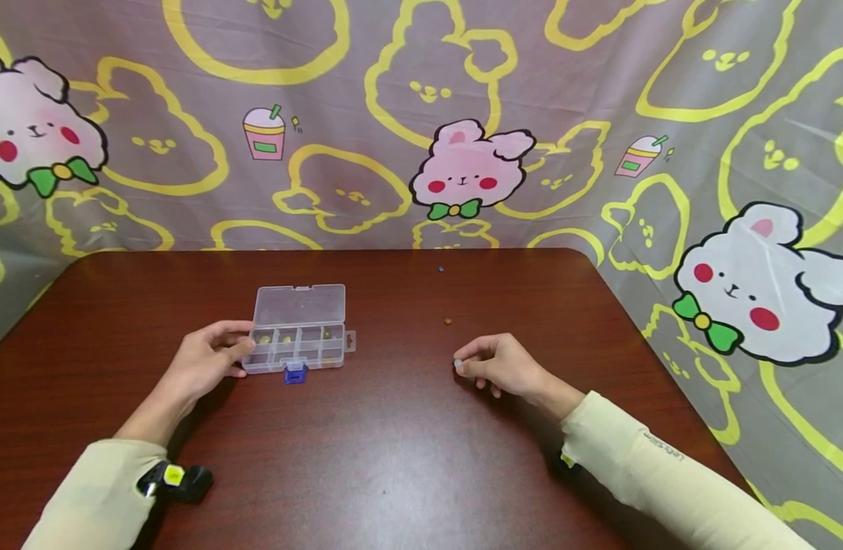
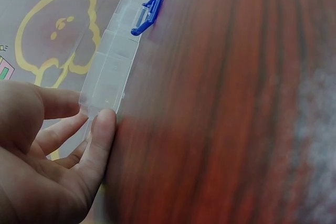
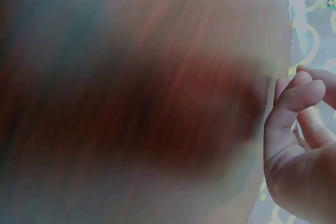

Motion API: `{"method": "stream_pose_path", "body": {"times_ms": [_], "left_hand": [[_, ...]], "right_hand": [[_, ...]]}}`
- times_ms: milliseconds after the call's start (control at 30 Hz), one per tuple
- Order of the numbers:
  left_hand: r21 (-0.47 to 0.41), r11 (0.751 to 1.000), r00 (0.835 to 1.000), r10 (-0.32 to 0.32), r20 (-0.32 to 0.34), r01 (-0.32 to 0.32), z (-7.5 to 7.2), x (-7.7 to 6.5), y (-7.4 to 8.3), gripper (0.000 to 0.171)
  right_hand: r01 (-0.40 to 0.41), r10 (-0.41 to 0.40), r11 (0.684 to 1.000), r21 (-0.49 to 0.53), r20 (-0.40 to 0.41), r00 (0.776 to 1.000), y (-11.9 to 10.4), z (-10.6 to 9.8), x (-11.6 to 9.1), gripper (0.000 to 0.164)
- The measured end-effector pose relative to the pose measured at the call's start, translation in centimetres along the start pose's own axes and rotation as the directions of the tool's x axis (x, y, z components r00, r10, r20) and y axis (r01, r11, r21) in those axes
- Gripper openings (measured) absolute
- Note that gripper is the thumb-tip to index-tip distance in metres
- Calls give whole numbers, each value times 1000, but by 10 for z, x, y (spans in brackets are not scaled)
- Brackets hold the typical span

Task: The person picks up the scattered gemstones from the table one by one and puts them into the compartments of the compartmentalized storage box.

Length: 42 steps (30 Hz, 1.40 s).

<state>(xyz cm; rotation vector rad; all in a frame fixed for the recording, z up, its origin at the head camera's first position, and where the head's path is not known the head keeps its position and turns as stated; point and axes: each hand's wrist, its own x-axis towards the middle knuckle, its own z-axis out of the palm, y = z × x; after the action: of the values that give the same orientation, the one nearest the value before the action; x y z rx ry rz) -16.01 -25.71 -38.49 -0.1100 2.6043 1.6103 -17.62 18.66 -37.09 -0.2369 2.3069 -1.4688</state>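
Note:
A clear plastic compartment box (image 1: pixel 294 347) lies on the table with its lid (image 1: pixel 301 304) raised at the back and a blue latch (image 1: pixel 295 374) at the front. A few small yellowish-green pieces lie in some compartments. My left hand (image 1: pixel 205 359) grips the box's left end; in the left wrist view the thumb (image 2: pixel 104 124) lies along its near corner. To the right of the box, my right hand (image 1: pixel 507 367) pinches a small pale bead-like piece (image 1: pixel 458 363) between thumb and forefinger, just above the table. The right wrist view does not show that piece.
A small orange-brown piece (image 1: pixel 447 321) lies on the table beyond my right hand. Farther back is a tiny blue piece (image 1: pixel 441 269). The brown table (image 1: pixel 387 451) ends at a patterned curtain (image 1: pixel 353 114) behind and to the right.

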Motion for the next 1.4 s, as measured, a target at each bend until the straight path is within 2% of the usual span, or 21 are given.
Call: {"method": "stream_pose_path", "body": {"times_ms": [467, 833, 1133, 1400], "left_hand": [[-4, 1000, 1000, 3, 1, -3, 0, 1, -1, 42], [-3, 1000, 1000, 10, -3, -10, 0, 1, -2, 42], [4, 1000, 1000, 4, -8, -4, 2, 2, -1, 42], [4, 1000, 1000, 4, -9, -4, 0, 1, -2, 42]], "right_hand": [[2, -15, 990, 141, 93, 996, -18, 42, 7, 21], [35, -67, 982, 188, 169, 983, -42, 78, 22, 24], [19, -58, 976, 216, 175, 983, -53, 99, 41, 26], [24, -62, 967, 254, 141, 988, -62, 113, 58, 23]]}}
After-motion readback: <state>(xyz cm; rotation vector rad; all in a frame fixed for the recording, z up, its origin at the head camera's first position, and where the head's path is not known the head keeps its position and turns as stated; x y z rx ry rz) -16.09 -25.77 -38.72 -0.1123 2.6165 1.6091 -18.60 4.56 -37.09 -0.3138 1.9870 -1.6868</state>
